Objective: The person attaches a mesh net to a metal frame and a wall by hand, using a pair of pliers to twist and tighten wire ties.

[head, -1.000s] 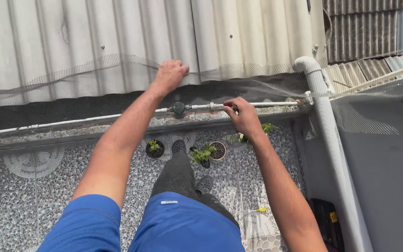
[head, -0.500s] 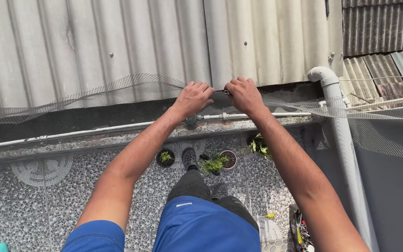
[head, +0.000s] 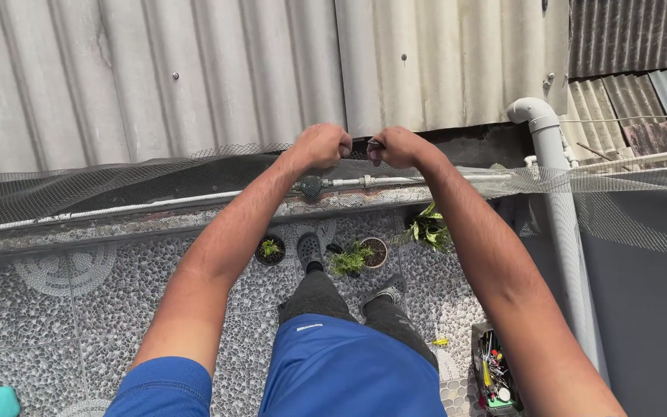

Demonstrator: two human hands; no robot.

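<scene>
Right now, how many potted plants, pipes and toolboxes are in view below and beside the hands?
Potted plants: 3 (small dark pot, round pot, leafy plant)
Pipes: 2 (thin horizontal pipe, thick grey downpipe)
Toolboxes: 1 (open toolbox)
Total: 6

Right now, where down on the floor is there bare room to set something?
Bare pebble tiles lie left of the small pots. By the grey downpipe it is crowded: leafy plant, tool tray. Both hands grip the mesh edge.
</scene>
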